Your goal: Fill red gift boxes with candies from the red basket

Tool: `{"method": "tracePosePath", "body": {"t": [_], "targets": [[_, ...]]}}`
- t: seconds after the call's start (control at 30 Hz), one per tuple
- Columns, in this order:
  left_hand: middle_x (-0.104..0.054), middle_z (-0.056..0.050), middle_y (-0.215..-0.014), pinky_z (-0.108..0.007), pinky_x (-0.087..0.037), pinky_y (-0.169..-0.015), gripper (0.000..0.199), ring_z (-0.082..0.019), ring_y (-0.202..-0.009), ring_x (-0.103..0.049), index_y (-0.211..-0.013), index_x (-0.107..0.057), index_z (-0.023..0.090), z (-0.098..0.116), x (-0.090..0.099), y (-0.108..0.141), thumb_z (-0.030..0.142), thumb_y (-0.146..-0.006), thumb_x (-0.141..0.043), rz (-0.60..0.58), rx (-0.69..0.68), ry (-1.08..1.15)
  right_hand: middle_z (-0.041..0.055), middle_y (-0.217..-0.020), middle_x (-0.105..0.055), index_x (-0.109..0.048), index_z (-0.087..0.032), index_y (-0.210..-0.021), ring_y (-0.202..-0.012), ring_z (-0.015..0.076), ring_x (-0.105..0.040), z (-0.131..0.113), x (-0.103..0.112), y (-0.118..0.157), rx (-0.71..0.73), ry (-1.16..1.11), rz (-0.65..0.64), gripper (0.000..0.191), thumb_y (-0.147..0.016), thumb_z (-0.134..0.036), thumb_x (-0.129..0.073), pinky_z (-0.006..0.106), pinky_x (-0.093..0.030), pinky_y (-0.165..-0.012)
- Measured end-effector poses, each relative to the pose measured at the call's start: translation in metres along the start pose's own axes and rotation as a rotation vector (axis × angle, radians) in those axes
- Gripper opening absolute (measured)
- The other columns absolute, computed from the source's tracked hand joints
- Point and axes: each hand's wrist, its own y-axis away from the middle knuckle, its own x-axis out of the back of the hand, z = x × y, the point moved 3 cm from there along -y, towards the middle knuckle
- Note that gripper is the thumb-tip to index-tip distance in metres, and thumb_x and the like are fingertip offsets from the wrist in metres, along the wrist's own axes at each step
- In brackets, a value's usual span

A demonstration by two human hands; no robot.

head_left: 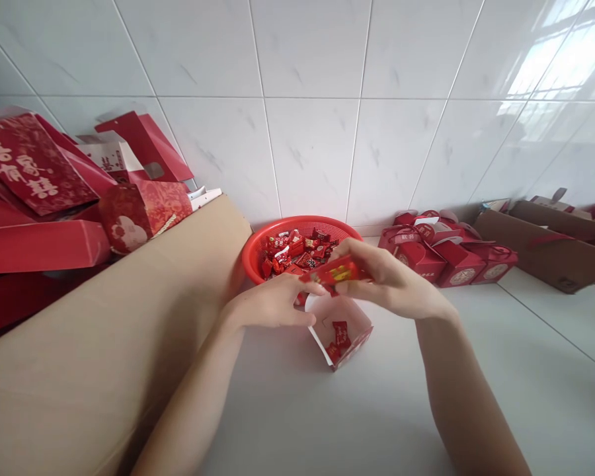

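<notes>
My right hand (391,281) grips a red wrapped candy packet (340,272) with yellow print, holding it in the air over the near side of the basket. Beside the packet's left end is my left hand (272,303), thumb and fingers apart; whether a fingertip touches the packet I cannot tell. Just below both hands stands an open-topped candy box (361,338), white inside and red outside. A few red-wrapped candies (341,336) lie in it. Behind my hands, a red plastic basket (252,254) contains many small wrapped candies (295,244), partly covered by my fingers.
At left, a large cardboard carton (178,277) is heaped with red gift boxes (39,162). Several closed red boxes (459,261) stand together on the right. Farther right sits a brown open carton (530,248). A white tiled wall (307,132) rises behind the counter.
</notes>
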Motion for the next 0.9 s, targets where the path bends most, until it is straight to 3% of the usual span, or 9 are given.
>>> {"method": "tracePosePath", "body": {"t": [0.1,0.27,0.37,0.47,0.57,0.67,0.8,0.9], "targets": [[-0.065,0.001,-0.08,-0.028,-0.045,-0.068,0.021,-0.02,-0.079,-0.061,-0.092,-0.068,0.02,-0.002,0.0,-0.001,0.032,-0.074,-0.068,-0.07,0.035,0.14,0.0009,-0.088,-0.067,-0.065,-0.02,-0.092,-0.08,0.0164,-0.059,0.005,-0.009,-0.005,-0.036,0.071,-0.052,0.008,-0.085,-0.025,-0.067,0.029,-0.048,-0.072],[-0.072,-0.003,-0.101,-0.03,-0.047,-0.075,0.047,-0.025,-0.092,-0.065,-0.107,-0.069,0.02,-0.012,0.001,-0.007,0.04,-0.065,-0.08,-0.089,0.056,0.137,-0.0017,-0.083,-0.065,-0.063,-0.022,-0.105,-0.074,0.0149,-0.058,0.016,-0.012,-0.007,-0.191,0.274,-0.063,0.025,-0.081,-0.017,-0.068,0.026,-0.044,-0.065],[-0.071,-0.002,-0.111,-0.029,-0.046,-0.078,0.057,-0.026,-0.097,-0.065,-0.116,-0.068,0.022,-0.014,0.001,-0.01,0.039,-0.063,-0.082,-0.104,0.02,0.128,-0.0037,-0.076,-0.062,-0.06,-0.023,-0.108,-0.068,0.0138,-0.054,0.017,-0.014,-0.006,-0.23,0.38,-0.151,0.03,-0.08,-0.016,-0.067,0.024,-0.04,-0.06],[-0.071,0.0,-0.104,-0.028,-0.045,-0.075,0.046,-0.024,-0.094,-0.063,-0.108,-0.07,0.022,-0.013,0.001,-0.01,0.034,-0.064,-0.08,-0.124,-0.03,0.109,-0.0017,-0.078,-0.065,-0.064,-0.022,-0.1,-0.067,0.0137,-0.056,0.016,-0.022,-0.005,-0.26,0.423,-0.27,0.02,-0.081,-0.015,-0.066,0.024,-0.036,-0.057],[-0.07,0.0,-0.094,-0.026,-0.043,-0.072,0.035,-0.022,-0.089,-0.062,-0.096,-0.071,0.02,-0.013,0.001,-0.01,0.032,-0.064,-0.08,-0.118,-0.052,0.077,0.0005,-0.087,-0.071,-0.069,-0.023,-0.101,-0.071,0.0146,-0.06,0.015,-0.03,-0.006,-0.27,0.472,-0.322,0.023,-0.082,-0.012,-0.063,0.024,-0.035,-0.056],[-0.07,0.0,-0.099,-0.026,-0.045,-0.074,0.041,-0.021,-0.09,-0.062,-0.102,-0.071,0.021,-0.012,0.001,-0.009,0.032,-0.063,-0.08,-0.121,-0.053,0.077,0.0021,-0.094,-0.073,-0.072,-0.023,-0.101,-0.079,0.0169,-0.064,0.014,-0.033,-0.006,-0.249,0.56,-0.331,0.028,-0.082,-0.008,-0.06,0.025,-0.036,-0.06],[-0.071,0.0,-0.111,-0.027,-0.046,-0.08,0.056,-0.023,-0.098,-0.064,-0.117,-0.07,0.025,-0.011,0.001,-0.009,0.033,-0.063,-0.08,-0.119,-0.056,0.088,0.0041,-0.084,-0.072,-0.074,-0.021,-0.09,-0.076,0.0193,-0.064,0.013,-0.028,-0.002,-0.218,0.63,-0.287,0.022,-0.08,-0.006,-0.061,0.027,-0.038,-0.06],[-0.071,0.0,-0.109,-0.027,-0.046,-0.078,0.054,-0.023,-0.096,-0.064,-0.116,-0.071,0.025,-0.009,0.001,-0.008,0.033,-0.064,-0.08,-0.105,-0.04,0.083,0.0033,-0.081,-0.071,-0.073,-0.022,-0.092,-0.074,0.0192,-0.064,0.009,-0.025,0.001,-0.151,0.57,-0.233,0.024,-0.083,-0.006,-0.058,0.027,-0.04,-0.061]]}}
